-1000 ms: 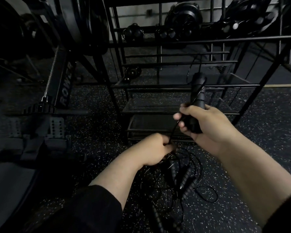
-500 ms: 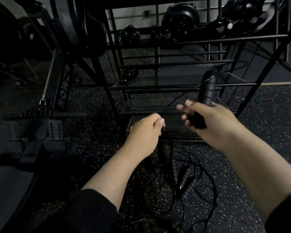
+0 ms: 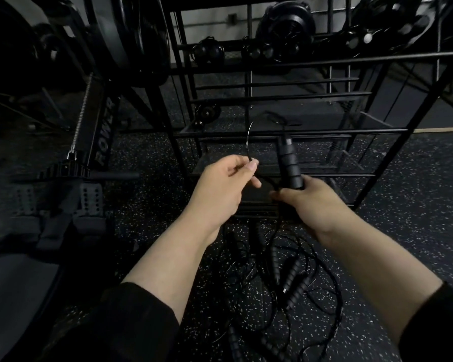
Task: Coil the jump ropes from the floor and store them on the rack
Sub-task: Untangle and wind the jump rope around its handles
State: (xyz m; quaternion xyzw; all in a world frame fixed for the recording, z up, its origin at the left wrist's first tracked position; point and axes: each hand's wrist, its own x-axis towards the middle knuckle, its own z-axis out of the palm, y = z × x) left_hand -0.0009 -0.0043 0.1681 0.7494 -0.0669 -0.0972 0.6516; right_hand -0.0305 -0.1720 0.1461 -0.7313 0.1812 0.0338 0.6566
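Note:
My right hand [image 3: 311,202] grips the lower end of a black ribbed jump rope handle [image 3: 288,163], which points up. From the handle's top a thin black cord [image 3: 249,137] arcs up and left, then down into my left hand [image 3: 225,184], which pinches it between thumb and fingertips. Both hands are in front of the black metal rack [image 3: 272,133], at its lower shelves. On the speckled floor below lies a tangle of more jump ropes [image 3: 290,280] with several black handles.
A rowing machine [image 3: 100,142] with foot plates stands on the left. Kettlebells [image 3: 207,52] and weight plates [image 3: 283,24] fill the rack's upper shelves. Open speckled rubber floor [image 3: 416,205] lies to the right of the rack.
My left hand rose from near the floor pile to the handle's height, drawing cord up into a loop. My right hand lowered a little and set the handle more upright.

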